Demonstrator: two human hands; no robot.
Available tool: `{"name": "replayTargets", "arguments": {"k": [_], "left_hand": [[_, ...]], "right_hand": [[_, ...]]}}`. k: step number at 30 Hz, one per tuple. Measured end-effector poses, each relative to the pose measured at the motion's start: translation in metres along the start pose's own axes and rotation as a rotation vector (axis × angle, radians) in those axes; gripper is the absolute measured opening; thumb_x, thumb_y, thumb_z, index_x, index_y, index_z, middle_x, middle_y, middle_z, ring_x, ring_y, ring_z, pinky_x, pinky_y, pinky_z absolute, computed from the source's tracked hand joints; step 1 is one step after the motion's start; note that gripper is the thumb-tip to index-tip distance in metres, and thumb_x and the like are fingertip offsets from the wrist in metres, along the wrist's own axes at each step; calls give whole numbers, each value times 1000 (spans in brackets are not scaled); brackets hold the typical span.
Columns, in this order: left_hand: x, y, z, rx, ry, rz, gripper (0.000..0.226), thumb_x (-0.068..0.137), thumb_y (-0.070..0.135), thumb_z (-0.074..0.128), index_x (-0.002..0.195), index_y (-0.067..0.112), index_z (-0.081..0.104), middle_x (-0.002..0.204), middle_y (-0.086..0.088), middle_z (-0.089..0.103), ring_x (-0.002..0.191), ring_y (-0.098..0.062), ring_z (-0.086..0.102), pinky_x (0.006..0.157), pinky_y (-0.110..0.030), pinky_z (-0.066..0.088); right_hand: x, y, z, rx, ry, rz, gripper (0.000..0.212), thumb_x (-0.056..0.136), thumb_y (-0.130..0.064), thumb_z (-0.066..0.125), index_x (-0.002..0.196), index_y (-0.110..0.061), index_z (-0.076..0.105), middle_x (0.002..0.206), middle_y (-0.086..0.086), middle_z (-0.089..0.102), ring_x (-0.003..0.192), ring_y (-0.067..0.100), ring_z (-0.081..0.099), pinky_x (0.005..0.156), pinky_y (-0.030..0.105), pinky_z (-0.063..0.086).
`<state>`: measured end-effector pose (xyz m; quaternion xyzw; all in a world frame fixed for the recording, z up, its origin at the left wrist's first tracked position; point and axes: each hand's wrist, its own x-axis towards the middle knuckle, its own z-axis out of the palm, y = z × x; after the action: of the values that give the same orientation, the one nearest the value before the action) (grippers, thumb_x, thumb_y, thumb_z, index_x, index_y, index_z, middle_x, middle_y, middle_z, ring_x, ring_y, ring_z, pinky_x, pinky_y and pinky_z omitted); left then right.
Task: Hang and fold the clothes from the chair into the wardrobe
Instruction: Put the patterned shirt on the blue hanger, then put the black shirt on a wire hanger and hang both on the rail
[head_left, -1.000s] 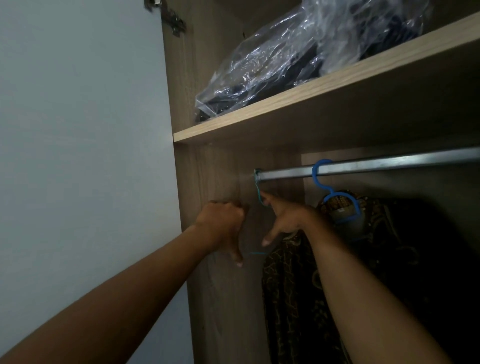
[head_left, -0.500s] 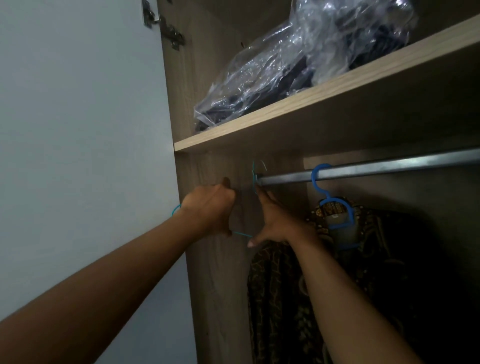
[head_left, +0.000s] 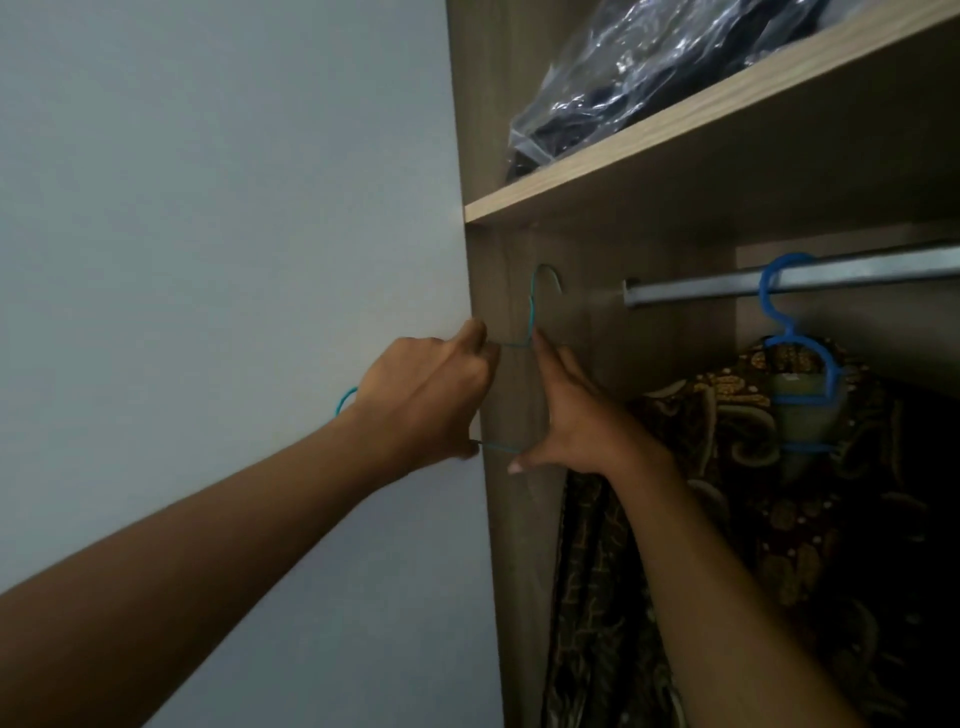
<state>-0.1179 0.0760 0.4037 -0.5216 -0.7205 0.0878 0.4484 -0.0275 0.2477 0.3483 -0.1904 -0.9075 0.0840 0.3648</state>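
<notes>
Left hand (head_left: 426, 400) curled round a wire hanger (head_left: 532, 312), right hand (head_left: 576, 415) straight-fingered, touching its neck (thumb near the lower wire), hanger off the rail (head_left: 727, 283) — just left of its end, patterned shirt (head_left: 727, 467) hanging right.

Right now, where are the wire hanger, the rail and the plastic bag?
wire hanger (head_left: 531, 317): head view, on its neck below the hook.
rail (head_left: 701, 287): head view, on a bare stretch near its left end.
plastic bag (head_left: 649, 67): head view, on the middle of the crinkled film.
</notes>
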Motion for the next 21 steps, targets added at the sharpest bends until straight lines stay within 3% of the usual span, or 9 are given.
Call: {"name": "replayTargets", "arguments": {"k": [4, 9, 13, 16, 21], "left_hand": [[-33, -9, -5, -81, 1, -42, 91, 69, 54, 82, 141, 17, 41, 129, -5, 41, 83, -25, 63, 63, -37, 53], [-98, -37, -26, -112, -2, -128, 99, 67, 58, 80, 146, 25, 31, 128, -3, 44, 83, -28, 64, 57, -34, 41], [-173, -67, -58, -84, -12, -222, 111, 67, 66, 77, 153, 30, 16, 122, -1, 45, 76, -28, 62, 57, -32, 38], [-233, -93, -88, -83, -19, -289, 112, 64, 67, 77, 151, 33, 16, 117, 1, 45, 63, -24, 50, 53, -30, 36], [-348, -149, -142, -62, -34, -446, 119, 58, 69, 79, 152, 37, 14, 116, 2, 46, 65, -21, 47, 55, -30, 41]], "right_hand": [[-20, -24, 4, 44, -5, -23, 152, 51, -40, 97, 157, -32, -12, 161, -12, 4, 149, 23, 16, 117, 44, 31], [-51, -87, 1, 0, 25, -78, 148, 51, -46, 95, 155, -36, -10, 152, -11, 15, 140, 26, 27, 110, 49, 38], [-83, -166, -7, -101, 59, -167, 144, 54, -52, 91, 155, -34, -10, 150, -10, 16, 134, 24, 31, 105, 50, 41], [-107, -235, -12, -143, 68, -217, 142, 56, -54, 90, 155, -33, -11, 150, -8, 17, 133, 23, 28, 103, 48, 40], [-144, -366, -12, -190, 96, -417, 141, 57, -59, 87, 156, -30, -9, 151, -5, 18, 131, 26, 29, 97, 48, 38]]}}
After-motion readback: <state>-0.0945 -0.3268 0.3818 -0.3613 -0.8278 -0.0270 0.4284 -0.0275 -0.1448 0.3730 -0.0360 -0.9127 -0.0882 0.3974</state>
